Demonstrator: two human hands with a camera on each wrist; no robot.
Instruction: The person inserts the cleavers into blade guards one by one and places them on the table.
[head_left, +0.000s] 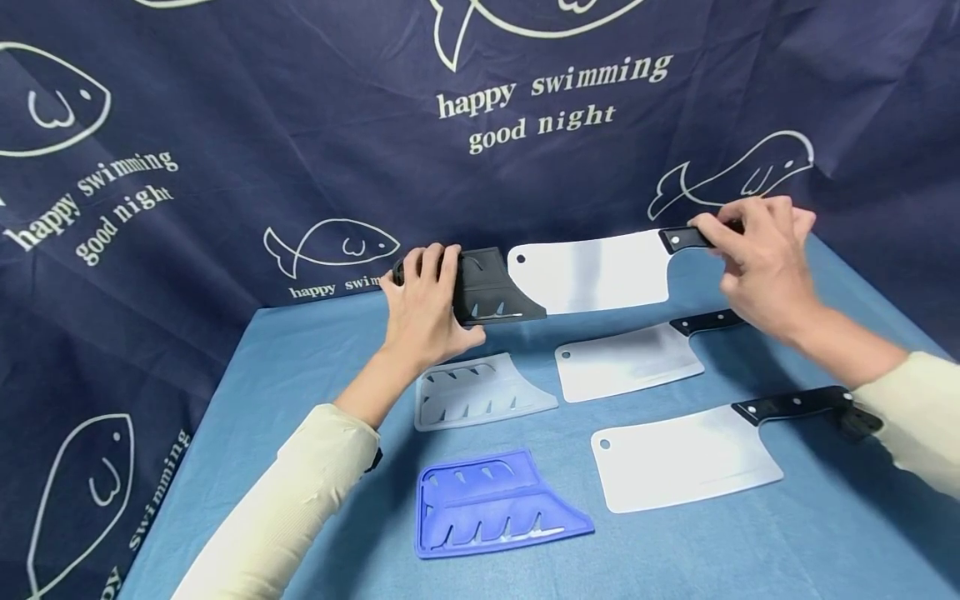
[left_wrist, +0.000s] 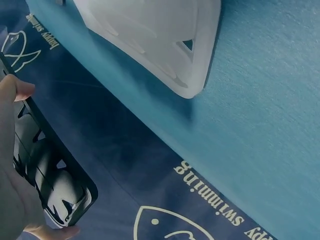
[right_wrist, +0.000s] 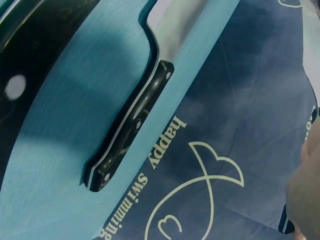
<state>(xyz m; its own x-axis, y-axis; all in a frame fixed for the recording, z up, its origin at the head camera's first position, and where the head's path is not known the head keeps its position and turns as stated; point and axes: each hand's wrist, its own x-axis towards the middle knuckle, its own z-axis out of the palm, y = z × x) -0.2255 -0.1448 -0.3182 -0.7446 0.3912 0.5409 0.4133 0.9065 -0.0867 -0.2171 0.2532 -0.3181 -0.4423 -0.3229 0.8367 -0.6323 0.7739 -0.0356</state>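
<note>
At the back of the table, my left hand (head_left: 422, 321) grips a black slotted knife cover (head_left: 486, 279) by its left end, with the thumb below and fingers over the top. My right hand (head_left: 768, 267) holds a cleaver (head_left: 592, 273) by its black handle, the blade pointing left. The blade's front end, with its hanging hole, sits right at the cover's slanted right edge. The left wrist view shows fingers around both long edges of the black cover (left_wrist: 52, 165). Over in the right wrist view, the held cleaver's blade (right_wrist: 311, 55) barely enters at the right edge.
Below the hands lie a translucent white knife cover (head_left: 483, 392) and a blue one (head_left: 495, 504). To their right rest two more cleavers, one in the middle (head_left: 630, 362) and one nearer (head_left: 682, 462), handles to the right. A dark blue printed cloth (head_left: 337, 125) hangs behind the table.
</note>
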